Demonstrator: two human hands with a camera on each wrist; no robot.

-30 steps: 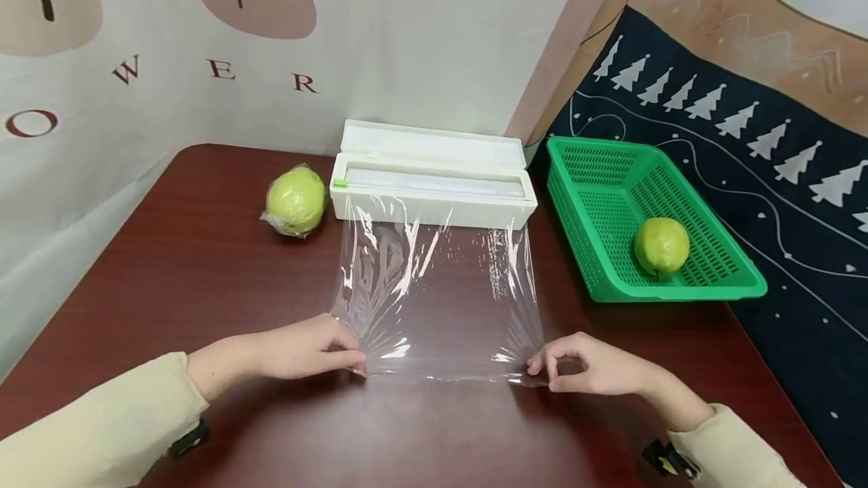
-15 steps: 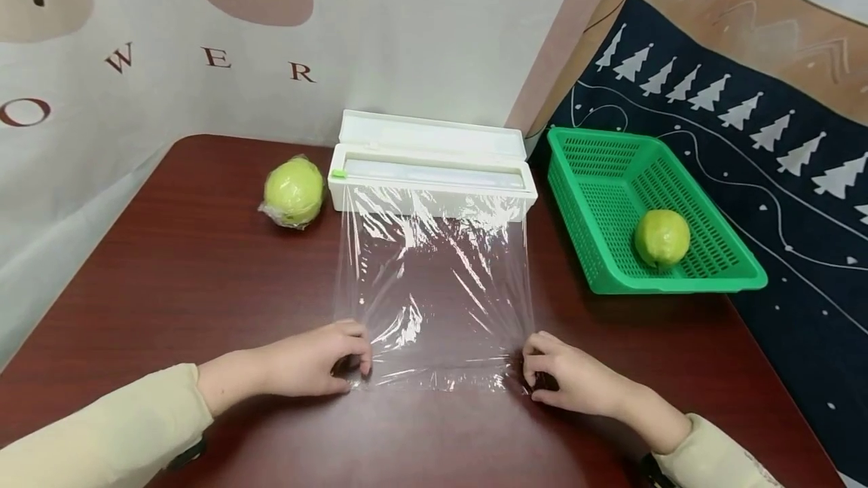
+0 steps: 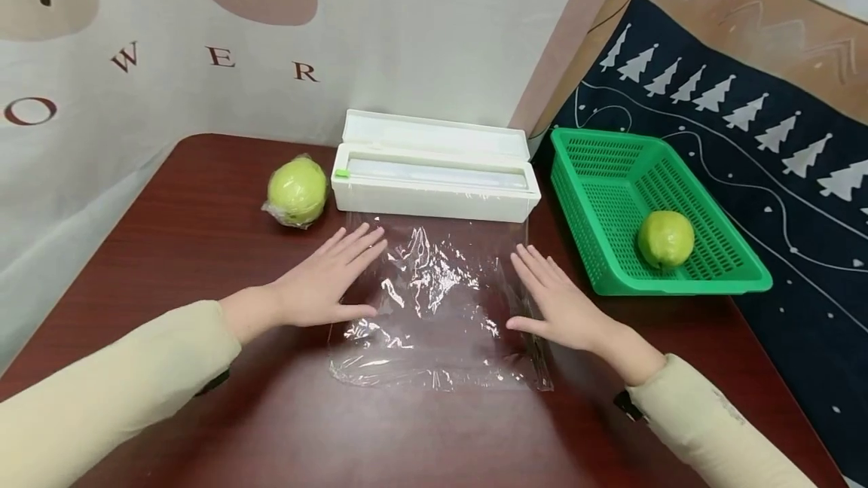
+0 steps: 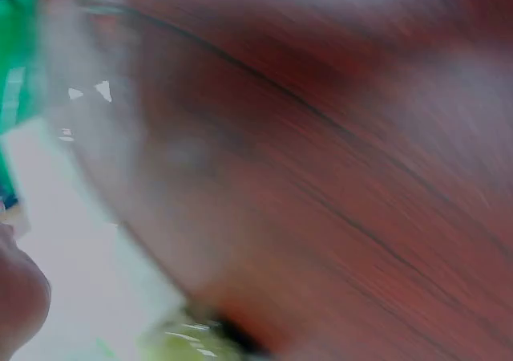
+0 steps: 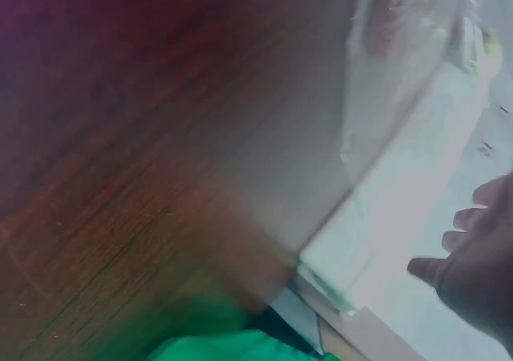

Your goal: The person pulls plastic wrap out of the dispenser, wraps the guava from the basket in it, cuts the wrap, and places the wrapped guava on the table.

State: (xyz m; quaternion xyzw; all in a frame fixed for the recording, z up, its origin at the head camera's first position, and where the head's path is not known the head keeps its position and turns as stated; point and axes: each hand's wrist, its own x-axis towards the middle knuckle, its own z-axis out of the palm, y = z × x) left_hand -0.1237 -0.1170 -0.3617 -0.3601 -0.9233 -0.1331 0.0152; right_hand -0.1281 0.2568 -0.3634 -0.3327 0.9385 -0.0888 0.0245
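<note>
A clear sheet of plastic wrap [image 3: 434,307] lies over the table, running forward from a white wrap dispenser box [image 3: 434,198] whose lid stands raised. My left hand [image 3: 325,281] is over the sheet's left edge, fingers straight and spread, holding nothing. Across from it, my right hand [image 3: 563,300] is at the right edge with fingers extended and thumb apart. In the right wrist view the right hand [image 5: 473,257] shows beside the pale box [image 5: 393,192]. Blur covers much of the left wrist view, where part of the left hand [image 4: 20,297] shows.
Left of the box sits a yellow-green fruit [image 3: 296,190] wrapped in plastic. On the right, a green plastic basket [image 3: 678,288] holds an unwrapped fruit [image 3: 666,239]. A brown wooden table [image 3: 434,443] carries everything, with a printed cloth [image 3: 420,36] behind.
Both hands have let go of the wrap's near corners and moved forward, fingers now straightened. The sheet, earlier pulled taut, now lies loose on the table.
</note>
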